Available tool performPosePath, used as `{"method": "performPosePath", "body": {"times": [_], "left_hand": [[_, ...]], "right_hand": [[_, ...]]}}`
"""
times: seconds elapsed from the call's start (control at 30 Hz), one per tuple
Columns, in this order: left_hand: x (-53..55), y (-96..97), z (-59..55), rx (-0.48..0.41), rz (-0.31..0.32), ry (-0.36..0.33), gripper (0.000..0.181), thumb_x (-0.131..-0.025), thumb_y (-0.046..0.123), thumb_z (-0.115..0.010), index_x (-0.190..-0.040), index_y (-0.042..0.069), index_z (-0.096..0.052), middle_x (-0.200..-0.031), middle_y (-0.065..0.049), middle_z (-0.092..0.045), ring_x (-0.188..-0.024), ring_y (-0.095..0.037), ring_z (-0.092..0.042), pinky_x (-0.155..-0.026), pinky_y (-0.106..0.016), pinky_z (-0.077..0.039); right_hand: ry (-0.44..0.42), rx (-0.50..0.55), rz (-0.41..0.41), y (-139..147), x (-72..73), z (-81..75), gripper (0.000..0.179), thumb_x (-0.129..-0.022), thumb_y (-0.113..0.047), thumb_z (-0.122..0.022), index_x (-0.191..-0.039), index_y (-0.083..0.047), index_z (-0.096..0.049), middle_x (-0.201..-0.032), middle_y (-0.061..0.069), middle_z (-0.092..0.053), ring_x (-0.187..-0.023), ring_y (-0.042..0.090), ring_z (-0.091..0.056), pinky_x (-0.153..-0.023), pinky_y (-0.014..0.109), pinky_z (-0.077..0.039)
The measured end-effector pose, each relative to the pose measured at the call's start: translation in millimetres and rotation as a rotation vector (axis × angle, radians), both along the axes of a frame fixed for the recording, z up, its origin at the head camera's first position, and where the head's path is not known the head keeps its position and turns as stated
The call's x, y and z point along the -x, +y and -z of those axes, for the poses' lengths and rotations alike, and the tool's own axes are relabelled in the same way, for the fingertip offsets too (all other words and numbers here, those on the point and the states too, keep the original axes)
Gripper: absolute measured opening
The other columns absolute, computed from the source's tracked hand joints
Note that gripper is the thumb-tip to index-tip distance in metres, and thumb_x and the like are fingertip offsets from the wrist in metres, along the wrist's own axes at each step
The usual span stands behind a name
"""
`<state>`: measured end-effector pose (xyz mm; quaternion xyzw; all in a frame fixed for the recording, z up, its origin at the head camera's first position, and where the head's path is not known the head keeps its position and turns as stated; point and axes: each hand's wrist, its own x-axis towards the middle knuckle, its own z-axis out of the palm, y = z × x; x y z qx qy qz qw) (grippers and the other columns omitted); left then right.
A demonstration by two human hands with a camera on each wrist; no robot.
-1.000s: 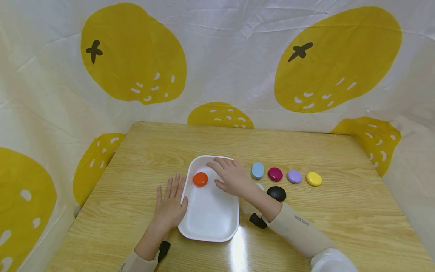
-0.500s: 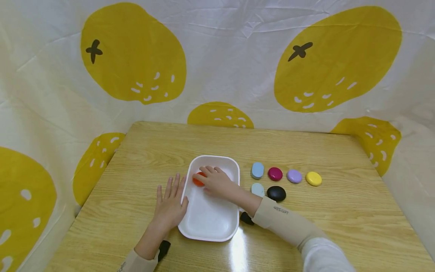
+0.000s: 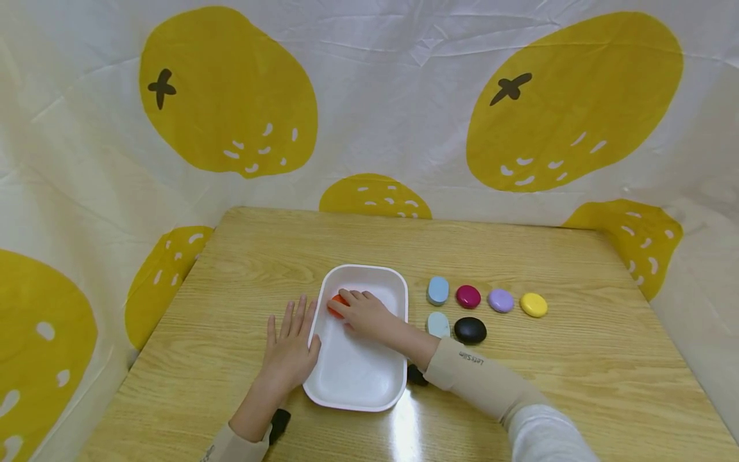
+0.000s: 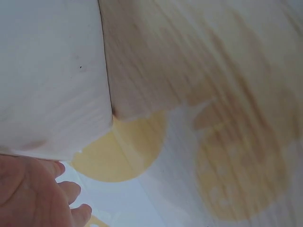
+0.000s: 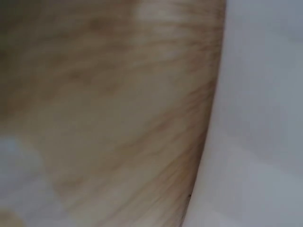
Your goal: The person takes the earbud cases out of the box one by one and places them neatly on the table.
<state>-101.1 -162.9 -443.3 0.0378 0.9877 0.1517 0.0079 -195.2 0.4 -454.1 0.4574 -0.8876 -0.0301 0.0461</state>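
In the head view a white rectangular tray (image 3: 356,378) with rounded corners lies on the table. My right hand (image 3: 369,317) reaches into its upper left part and grips a round, smooth orange piece (image 3: 337,307), partly hidden by the fingers. With fingers straight and spread, my left hand (image 3: 290,353) rests against the tray's left side. The left wrist view has the left hand (image 4: 33,194) at the white tray wall (image 4: 52,71). Only the tray's side (image 5: 260,123) and blurred wood appear in the right wrist view; the right hand is out of it.
Right of the tray, a row holds a light blue oval piece (image 3: 437,290), a crimson one (image 3: 468,296), a lilac one (image 3: 500,300) and a yellow one (image 3: 534,305). Below them lie a pale green piece (image 3: 438,325) and a black one (image 3: 470,330). A lemon-patterned cloth (image 3: 398,115) surrounds the table.
My right hand has moved left and down within the tray, from above its upper right part onto the orange piece, and grips it. The left hand has stayed put.
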Motion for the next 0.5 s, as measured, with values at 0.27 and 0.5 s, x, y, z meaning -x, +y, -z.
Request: {"method": "performPosePath", "body": {"times": [0.27,0.5], "left_hand": [[-0.8,-0.1,-0.6,-0.016,-0.002,0.005,0.059,-0.093,0.024,-0.042,-0.146,0.010,-0.021,-0.152,-0.013,-0.014,-0.138,-0.035,-0.008,-0.106,-0.060,-0.002],[0.0,-0.1,0.9,-0.011,-0.009,0.004,0.060,-0.093,0.024,-0.042,-0.147,0.011,-0.020,-0.152,-0.012,-0.013,-0.138,-0.035,-0.008,-0.106,-0.060,-0.002]], "right_hand": [[0.041,0.044,-0.010,0.2,-0.5,0.7,0.037,-0.082,-0.023,-0.065,-0.116,-0.022,-0.052,-0.102,0.003,-0.053,-0.089,0.018,-0.056,-0.071,0.029,-0.046],[0.053,0.017,0.003,3.7,-1.4,-3.6,0.039,-0.081,-0.029,-0.065,-0.116,-0.022,-0.052,-0.098,0.002,-0.052,-0.086,0.018,-0.054,-0.071,0.029,-0.046]]}}
